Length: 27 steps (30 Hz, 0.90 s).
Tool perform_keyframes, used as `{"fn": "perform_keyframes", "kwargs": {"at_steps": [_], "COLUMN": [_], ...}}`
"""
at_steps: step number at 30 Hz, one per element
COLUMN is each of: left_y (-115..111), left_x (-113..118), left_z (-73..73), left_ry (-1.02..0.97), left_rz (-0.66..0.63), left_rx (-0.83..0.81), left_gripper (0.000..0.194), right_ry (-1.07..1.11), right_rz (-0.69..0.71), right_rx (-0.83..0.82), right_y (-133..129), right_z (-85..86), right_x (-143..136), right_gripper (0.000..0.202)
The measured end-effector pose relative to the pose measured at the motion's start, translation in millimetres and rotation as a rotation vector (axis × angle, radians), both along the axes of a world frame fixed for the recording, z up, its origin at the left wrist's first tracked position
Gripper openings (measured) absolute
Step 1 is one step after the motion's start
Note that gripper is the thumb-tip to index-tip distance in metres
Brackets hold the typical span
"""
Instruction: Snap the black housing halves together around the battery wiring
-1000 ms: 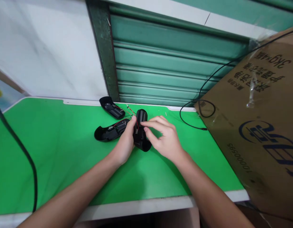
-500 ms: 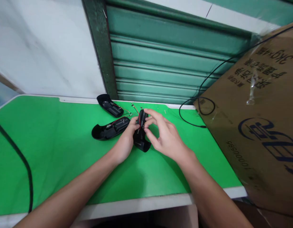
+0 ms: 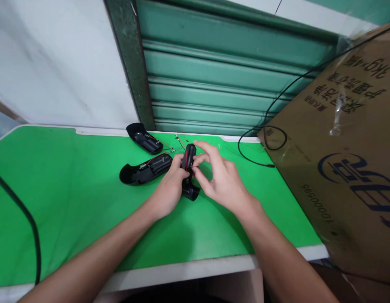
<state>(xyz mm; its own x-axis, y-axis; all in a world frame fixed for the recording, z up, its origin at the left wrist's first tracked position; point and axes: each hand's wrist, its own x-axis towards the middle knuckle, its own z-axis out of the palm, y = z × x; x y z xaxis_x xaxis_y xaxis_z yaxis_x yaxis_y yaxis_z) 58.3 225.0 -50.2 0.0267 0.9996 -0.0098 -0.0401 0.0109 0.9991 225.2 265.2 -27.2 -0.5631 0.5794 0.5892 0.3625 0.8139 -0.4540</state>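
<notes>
My left hand (image 3: 173, 181) is closed around a black plastic housing (image 3: 190, 192) with a curved, flared end toward me. A red wire (image 3: 186, 159) runs along this housing and past its far end. At its right side, my right hand (image 3: 222, 176) has thumb and fingers bent together near the middle of the part; whatever they pinch is too small to make out. Left of my hands lie two similar black housings, a nearer one (image 3: 144, 170) and a farther one (image 3: 144, 139), both open side up with thin wires trailing from them.
The green tabletop (image 3: 87, 202) has a white edge. A large cardboard box (image 3: 346, 168) stands on the right, with a looped black cable (image 3: 241, 145) beside it. Another thick black cable (image 3: 30, 223) crosses the left side. Behind the table are a green shutter (image 3: 214, 67) and a white wall.
The held housing has turned slightly in my left hand, with the left thumb a little lower on it. My right fingers stay at its side. The camera view has shifted slightly.
</notes>
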Motion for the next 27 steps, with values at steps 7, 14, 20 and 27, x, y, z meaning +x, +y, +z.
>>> {"fn": "perform_keyframes", "kwargs": {"at_steps": [7, 14, 20, 27], "left_y": [-5, -6, -8, -8], "left_x": [1, 1, 1, 1], "left_z": [17.6, 15.9, 13.3, 14.3], "left_ry": [0.068, 0.149, 0.201, 0.183], "left_rz": [-0.022, -0.076, -0.101, -0.085], "left_rx": [0.002, 0.074, 0.125, 0.092], "left_gripper": [0.031, 0.029, 0.029, 0.031], "right_ry": [-0.029, -0.022, -0.017, -0.009], "right_rz": [0.04, 0.015, -0.007, 0.017], "right_rx": [-0.031, -0.027, -0.037, -0.056], "right_y": [0, 1, -1, 1], "right_z": [1.3, 0.9, 1.3, 3.2], "right_x": [3, 4, 3, 5], "right_gripper": [0.057, 0.057, 0.053, 0.05]}}
